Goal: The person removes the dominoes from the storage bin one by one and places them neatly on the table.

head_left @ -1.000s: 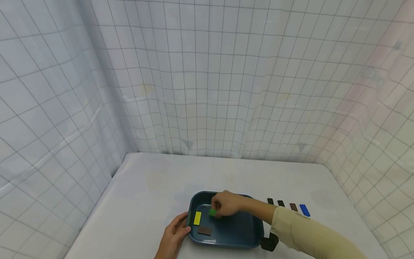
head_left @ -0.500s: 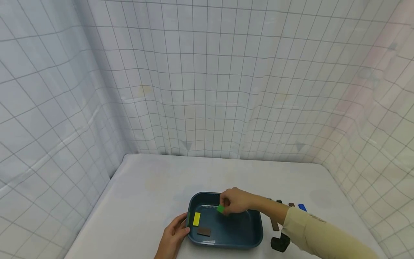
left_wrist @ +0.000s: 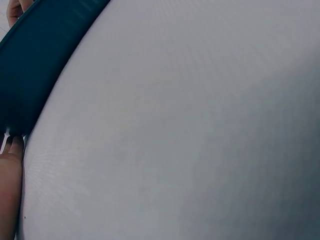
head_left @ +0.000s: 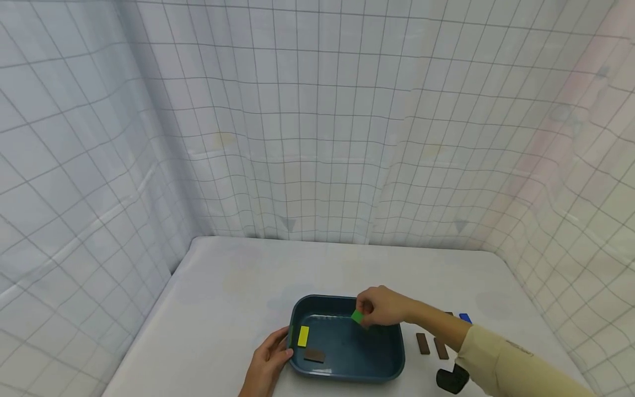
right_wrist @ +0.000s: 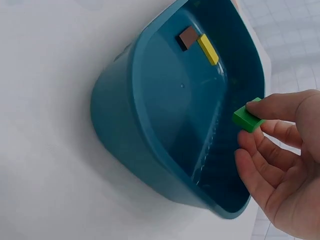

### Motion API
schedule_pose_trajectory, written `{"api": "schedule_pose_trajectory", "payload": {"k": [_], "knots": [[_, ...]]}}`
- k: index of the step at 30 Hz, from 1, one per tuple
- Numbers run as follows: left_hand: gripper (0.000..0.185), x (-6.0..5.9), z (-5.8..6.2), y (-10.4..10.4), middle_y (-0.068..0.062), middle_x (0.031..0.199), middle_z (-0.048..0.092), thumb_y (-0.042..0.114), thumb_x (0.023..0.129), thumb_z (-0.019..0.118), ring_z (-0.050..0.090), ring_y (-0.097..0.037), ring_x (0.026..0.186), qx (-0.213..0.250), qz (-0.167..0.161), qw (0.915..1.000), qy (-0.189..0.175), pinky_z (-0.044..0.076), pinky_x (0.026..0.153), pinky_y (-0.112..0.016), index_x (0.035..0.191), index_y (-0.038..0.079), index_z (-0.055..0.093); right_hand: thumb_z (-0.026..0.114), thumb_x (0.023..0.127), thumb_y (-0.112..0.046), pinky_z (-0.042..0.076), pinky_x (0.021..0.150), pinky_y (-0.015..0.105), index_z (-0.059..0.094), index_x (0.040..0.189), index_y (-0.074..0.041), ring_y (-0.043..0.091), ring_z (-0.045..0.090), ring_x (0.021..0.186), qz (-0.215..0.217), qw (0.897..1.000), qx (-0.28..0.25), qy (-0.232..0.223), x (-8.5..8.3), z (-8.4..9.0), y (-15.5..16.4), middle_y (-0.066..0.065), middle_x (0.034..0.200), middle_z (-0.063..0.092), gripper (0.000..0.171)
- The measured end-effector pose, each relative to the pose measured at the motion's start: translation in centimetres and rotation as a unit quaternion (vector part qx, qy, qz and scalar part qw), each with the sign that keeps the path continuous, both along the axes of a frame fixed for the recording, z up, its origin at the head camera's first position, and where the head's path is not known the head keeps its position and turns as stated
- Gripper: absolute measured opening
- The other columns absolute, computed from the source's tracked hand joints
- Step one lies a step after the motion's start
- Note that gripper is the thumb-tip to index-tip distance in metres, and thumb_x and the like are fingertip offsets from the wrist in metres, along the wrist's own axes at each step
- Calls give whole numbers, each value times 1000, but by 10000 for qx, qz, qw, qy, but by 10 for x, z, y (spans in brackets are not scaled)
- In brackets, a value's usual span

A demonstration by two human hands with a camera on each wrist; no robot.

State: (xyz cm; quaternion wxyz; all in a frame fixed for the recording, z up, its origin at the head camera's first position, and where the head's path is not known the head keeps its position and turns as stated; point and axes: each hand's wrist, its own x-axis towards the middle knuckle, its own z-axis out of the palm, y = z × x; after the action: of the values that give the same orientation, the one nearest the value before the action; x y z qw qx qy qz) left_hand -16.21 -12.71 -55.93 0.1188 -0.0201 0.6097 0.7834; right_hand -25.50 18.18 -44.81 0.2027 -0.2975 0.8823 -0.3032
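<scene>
White gridded curtains wrap around a white table (head_left: 238, 281), and a dark blue tub (head_left: 347, 372) sits near the front edge. The right hand (head_left: 384, 306) pinches a small green block (head_left: 357, 316) between thumb and fingertips, up over the tub's 1 o'clock corner. The right wrist cam shows the pinch way better, the green block clear of the tub. A yellow tile (head_left: 303, 336) and a brown tile (head_left: 315, 355) lie at 9 o'clock on the tub floor. The left hand (head_left: 268, 364) rests on the tub's 9 o'clock rim, fingers curled round it; its wrist cam only catches fingertips (left_wrist: 11, 150). More tiles (head_left: 430, 345) lie on the table at 3 o'clock.
</scene>
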Motion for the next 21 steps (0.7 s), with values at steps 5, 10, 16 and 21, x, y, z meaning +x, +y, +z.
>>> {"api": "schedule_pose_trajectory", "payload": {"k": [5, 10, 16, 21], "knots": [[63, -2, -1, 2, -35, 159, 29, 6, 99, 62, 30, -47, 147, 28, -65, 10000, 27, 46, 108, -36, 151, -14, 35, 77, 86, -5, 49, 60, 26, 65, 88, -13, 11, 55, 68, -180, 9997, -145, -84, 6, -1, 18, -6, 76, 62, 15], [63, -4, 0, 2, -35, 159, 28, 7, 100, 62, 29, -46, 148, 161, -99, 9996, 216, 46, 108, -34, 151, -15, 33, 77, 87, -6, 49, 61, 28, 65, 90, -11, 14, 56, 70, -471, 9980, -373, -212, 13, 0, 34, -4, 76, 61, 14], [61, -3, 0, 1, -35, 159, 29, 5, 100, 61, 31, -45, 148, 175, -19, 9997, 180, 47, 107, -32, 151, -14, 34, 77, 88, -9, 49, 62, 29, 64, 92, -10, 17, 58, 75, -696, 9963, -465, -189, 20, -2, 55, -2, 81, 62, 14], [61, -4, -2, 1, -35, 158, 30, 4, 99, 61, 31, -46, 147, 118, 46, 9999, 79, 46, 107, -35, 151, -15, 34, 77, 89, -10, 51, 62, 29, 65, 94, -9, 20, 61, 76, -886, 9938, -624, -262, 27, -4, 75, -1, 83, 64, 13]]}}
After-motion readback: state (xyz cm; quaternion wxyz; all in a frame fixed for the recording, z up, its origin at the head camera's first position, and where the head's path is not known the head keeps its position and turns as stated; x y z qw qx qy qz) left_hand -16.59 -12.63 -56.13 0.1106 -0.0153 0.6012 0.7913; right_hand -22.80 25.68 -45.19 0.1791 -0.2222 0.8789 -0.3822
